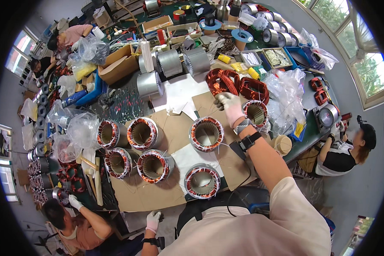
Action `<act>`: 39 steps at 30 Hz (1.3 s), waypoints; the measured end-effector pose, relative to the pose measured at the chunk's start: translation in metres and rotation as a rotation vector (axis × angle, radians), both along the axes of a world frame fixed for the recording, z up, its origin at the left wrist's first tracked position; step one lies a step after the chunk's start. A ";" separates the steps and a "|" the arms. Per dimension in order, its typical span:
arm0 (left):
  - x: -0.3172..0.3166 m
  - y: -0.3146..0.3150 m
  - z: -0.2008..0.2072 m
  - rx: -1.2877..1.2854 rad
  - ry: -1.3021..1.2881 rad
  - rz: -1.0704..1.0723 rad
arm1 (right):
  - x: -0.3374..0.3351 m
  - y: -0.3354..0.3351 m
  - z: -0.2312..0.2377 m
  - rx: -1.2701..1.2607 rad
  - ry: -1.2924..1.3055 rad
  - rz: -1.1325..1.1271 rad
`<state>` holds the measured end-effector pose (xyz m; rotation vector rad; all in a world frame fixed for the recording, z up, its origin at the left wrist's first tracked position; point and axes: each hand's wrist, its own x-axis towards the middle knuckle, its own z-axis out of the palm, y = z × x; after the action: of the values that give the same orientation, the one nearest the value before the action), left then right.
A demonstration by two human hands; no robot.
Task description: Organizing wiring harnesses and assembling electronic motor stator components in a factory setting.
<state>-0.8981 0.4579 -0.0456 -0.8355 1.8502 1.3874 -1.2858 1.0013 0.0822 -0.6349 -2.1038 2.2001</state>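
Observation:
My right hand, in a pale work glove, reaches across the table to the near side of a bundle of copper wire coils. Its fingers are closed together; what lies between them is too small to make out. More copper coils lie just right of it, above an upright wound stator. My left hand, also gloved, hangs low by the table's front edge, empty, with its fingers loosely out. Between the hands stand several wound stators, among them a middle one and a front one.
Brown cardboard covers the near tabletop. Bare metal stator cores stand at the back, beside an open carton. Clear plastic bags crowd the right. Co-workers sit at the lower left and right.

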 end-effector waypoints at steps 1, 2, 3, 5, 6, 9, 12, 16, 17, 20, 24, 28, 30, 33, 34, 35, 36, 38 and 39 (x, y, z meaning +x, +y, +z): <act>-0.001 -0.001 -0.002 0.002 0.010 -0.009 | 0.003 0.004 0.004 -0.054 0.057 -0.101; 0.000 -0.002 -0.002 0.000 0.018 -0.008 | 0.003 0.006 0.015 -0.115 0.113 -0.197; 0.000 -0.002 -0.002 0.000 0.009 -0.004 | -0.001 0.014 0.026 -0.065 0.179 -0.224; 0.000 -0.004 0.002 -0.005 0.020 0.025 | -0.006 0.040 0.059 0.027 0.371 -0.256; 0.005 -0.007 0.004 -0.008 0.009 0.035 | -0.001 0.034 0.100 0.094 0.360 -0.302; 0.006 -0.007 0.004 0.002 -0.020 0.076 | 0.018 0.057 0.121 0.442 0.382 -0.245; 0.000 -0.002 0.004 0.009 -0.057 0.091 | 0.072 0.090 0.046 0.986 0.245 0.093; 0.006 -0.006 -0.004 0.001 -0.070 0.054 | 0.139 0.010 0.021 1.010 -0.365 0.710; 0.008 -0.010 -0.008 -0.002 -0.071 0.051 | 0.139 -0.010 0.029 1.030 -0.466 0.781; 0.008 -0.016 -0.017 -0.037 -0.069 0.025 | 0.144 -0.032 0.025 1.063 -0.551 0.797; -0.004 -0.011 -0.015 -0.055 -0.004 -0.027 | 0.155 -0.018 0.011 1.108 -0.395 0.776; -0.011 -0.004 -0.012 -0.062 -0.003 -0.038 | 0.140 -0.001 0.040 1.151 -0.260 0.858; -0.011 -0.003 -0.011 -0.053 -0.006 -0.021 | 0.126 0.010 0.050 1.176 -0.240 0.861; -0.007 -0.005 -0.011 -0.049 -0.010 -0.025 | 0.107 0.039 0.053 1.367 0.043 0.859; -0.006 -0.006 -0.013 -0.053 -0.008 -0.047 | 0.102 0.045 0.070 1.188 0.027 0.740; -0.004 -0.006 -0.014 -0.053 -0.009 -0.045 | 0.100 0.048 0.079 1.009 0.013 0.623; -0.001 -0.007 -0.015 -0.064 -0.021 -0.052 | 0.103 0.049 0.068 1.008 0.014 0.626; -0.006 -0.005 -0.021 -0.073 -0.031 -0.069 | 0.113 0.052 0.040 1.077 0.056 0.812; -0.007 -0.006 -0.024 -0.052 -0.010 -0.086 | 0.114 0.049 0.031 1.067 0.030 0.945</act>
<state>-0.9051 0.4523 -0.0695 -0.7779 1.8988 1.2848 -1.1717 1.0499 0.1132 0.5591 -3.3844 0.7653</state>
